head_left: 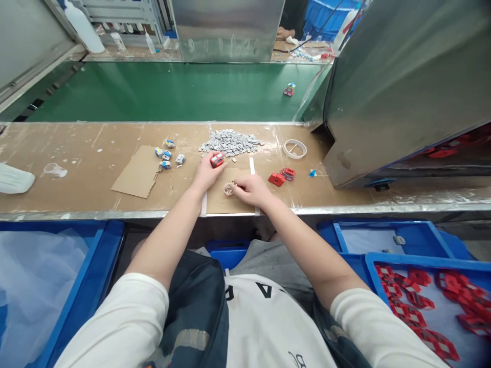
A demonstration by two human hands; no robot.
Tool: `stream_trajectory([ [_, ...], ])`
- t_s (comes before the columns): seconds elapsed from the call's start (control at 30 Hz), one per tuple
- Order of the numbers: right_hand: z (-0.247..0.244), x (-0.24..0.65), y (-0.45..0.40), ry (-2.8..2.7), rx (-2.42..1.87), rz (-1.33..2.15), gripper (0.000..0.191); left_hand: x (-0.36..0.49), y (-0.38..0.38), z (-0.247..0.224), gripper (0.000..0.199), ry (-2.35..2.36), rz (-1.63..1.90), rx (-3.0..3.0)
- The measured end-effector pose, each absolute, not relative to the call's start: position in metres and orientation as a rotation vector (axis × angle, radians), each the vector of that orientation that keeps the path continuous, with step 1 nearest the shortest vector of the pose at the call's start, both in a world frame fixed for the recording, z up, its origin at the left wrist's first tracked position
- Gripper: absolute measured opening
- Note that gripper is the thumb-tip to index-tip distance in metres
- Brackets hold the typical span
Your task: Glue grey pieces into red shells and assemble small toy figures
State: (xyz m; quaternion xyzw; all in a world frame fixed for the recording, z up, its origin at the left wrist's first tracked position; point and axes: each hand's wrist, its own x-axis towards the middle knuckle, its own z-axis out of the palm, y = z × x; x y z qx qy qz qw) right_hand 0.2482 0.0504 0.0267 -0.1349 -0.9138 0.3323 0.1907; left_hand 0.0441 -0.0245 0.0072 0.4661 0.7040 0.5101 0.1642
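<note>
My left hand (206,175) grips a red toy car part (217,160) with pale patches on top, just in front of a heap of small grey pieces (230,142). My right hand (252,190) is closed in a pinch at the rim of a small round cup (228,190). What its fingertips hold, if anything, is too small to make out. To the right of that hand lie more red toy parts (276,179). Several small blue, white and yellow parts (166,155) rest left of my left hand, some at the edge of a cardboard piece (134,173).
A tape ring (295,149) lies at the right, near a large metal housing (391,92). Beyond the bench runs a green conveyor belt (184,92) carrying a red toy (289,90). Blue bins (425,260) stand below the bench. Another person's hand (284,33) shows at the far side.
</note>
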Motion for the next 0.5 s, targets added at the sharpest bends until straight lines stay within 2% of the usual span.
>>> stream_trajectory([
  [0.13, 0.035, 0.233, 0.076, -2.477, -0.695, 0.849, 0.06, 0.04, -0.02, 0.0, 0.038, 1.931, 1.633, 1.149],
  [0.17, 0.037, 0.224, 0.085, -2.46, -0.8, 0.803, 0.057, 0.04, -0.02, -0.001, 0.04, 1.927, 1.652, 1.136],
  [0.33, 0.032, 0.186, 0.115, -2.627, -1.034, 0.514, 0.016, 0.041, -0.022, -0.003, 0.04, 1.959, 1.663, 1.115],
  [0.5, 0.015, 0.186, 0.117, -2.569, -0.846, 0.608, 0.013, 0.046, -0.023, -0.001, 0.043, 1.953, 1.659, 1.137],
])
